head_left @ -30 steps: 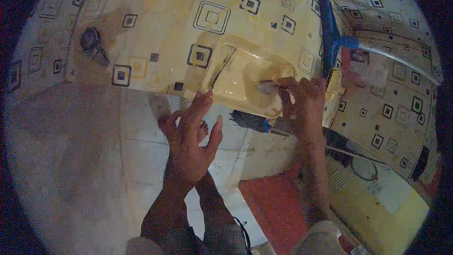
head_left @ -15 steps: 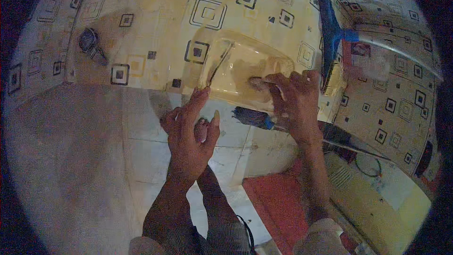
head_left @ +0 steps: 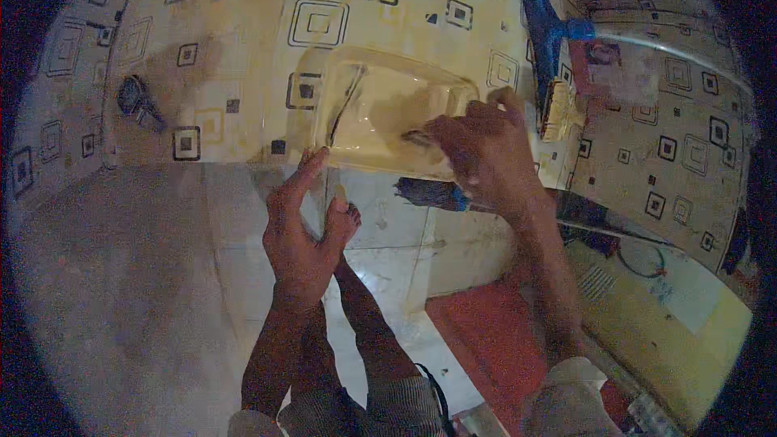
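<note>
The patterned tabletop (head_left: 235,40) fills most of the upper part of my view, pale yellow and printed with nested squares. Below it on the right I see a red mat (head_left: 490,348) on the floor, and beyond that a flat yellowish board (head_left: 712,340). A blue squeegee (head_left: 530,16) stretches along the table's right side, its pale handle running off to the right.

The shallow rectangular tray (head_left: 368,113) sits on the tabletop at its near edge, ahead of both hands, its floor shiny.

My right hand (head_left: 490,150) is over the tray's right part, thumb and fingers together, clamped on a small dark oval piece at the tray's middle — its kind I cannot tell. My left hand (head_left: 299,247) is at the near left corner, thumb and forefinger well apart, gripping nothing; the forefinger's tip seems to touch the rim.

Just below the table edge shows a dark-bristled brush (head_left: 425,192) with a blue collar. A wristwatch (head_left: 133,95) lies far left. Smallest is a thin dark strip (head_left: 346,105), aslant in the tray's left end — inside it or seen through it, I cannot tell.
</note>
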A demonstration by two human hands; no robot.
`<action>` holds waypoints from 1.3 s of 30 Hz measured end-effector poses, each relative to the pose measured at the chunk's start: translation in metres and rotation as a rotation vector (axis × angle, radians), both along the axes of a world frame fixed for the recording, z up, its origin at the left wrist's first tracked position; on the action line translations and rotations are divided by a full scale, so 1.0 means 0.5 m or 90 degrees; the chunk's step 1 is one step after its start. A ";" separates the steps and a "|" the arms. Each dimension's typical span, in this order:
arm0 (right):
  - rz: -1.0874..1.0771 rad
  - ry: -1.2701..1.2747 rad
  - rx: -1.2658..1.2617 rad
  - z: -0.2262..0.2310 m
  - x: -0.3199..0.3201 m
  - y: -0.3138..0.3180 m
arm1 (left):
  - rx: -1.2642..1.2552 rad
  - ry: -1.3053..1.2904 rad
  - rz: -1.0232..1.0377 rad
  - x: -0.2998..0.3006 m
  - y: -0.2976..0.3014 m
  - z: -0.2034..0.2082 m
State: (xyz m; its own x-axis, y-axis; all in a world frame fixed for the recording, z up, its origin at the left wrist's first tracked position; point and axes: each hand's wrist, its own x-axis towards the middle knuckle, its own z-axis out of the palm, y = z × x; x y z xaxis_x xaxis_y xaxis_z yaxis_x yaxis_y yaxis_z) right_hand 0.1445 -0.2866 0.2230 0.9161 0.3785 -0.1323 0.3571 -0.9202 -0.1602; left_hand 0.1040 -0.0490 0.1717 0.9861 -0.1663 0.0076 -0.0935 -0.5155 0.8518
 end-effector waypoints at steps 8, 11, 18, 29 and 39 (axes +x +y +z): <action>-0.087 -0.128 -0.039 -0.005 0.027 -0.007 | -0.057 0.022 0.008 -0.001 -0.008 -0.009; -0.026 -0.114 0.004 -0.015 0.027 0.018 | -0.069 -0.016 0.005 0.003 0.000 -0.009; -0.030 -0.060 -0.044 0.009 0.001 -0.027 | -0.020 0.002 0.004 0.006 0.000 0.008; -0.009 -0.003 0.029 -0.019 0.027 0.031 | -0.095 -0.010 0.009 -0.005 -0.003 -0.010; -0.065 -0.112 -0.044 0.011 0.030 -0.021 | -0.070 -0.062 -0.006 0.004 0.000 -0.004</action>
State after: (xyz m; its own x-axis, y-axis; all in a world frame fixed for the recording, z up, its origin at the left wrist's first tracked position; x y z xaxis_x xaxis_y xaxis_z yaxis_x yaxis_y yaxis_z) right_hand 0.1593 -0.2970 0.2284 0.9604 0.2783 0.0115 0.2786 -0.9596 -0.0393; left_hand 0.1062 -0.0488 0.1698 0.9780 -0.1685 0.1225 -0.1835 -0.4177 0.8899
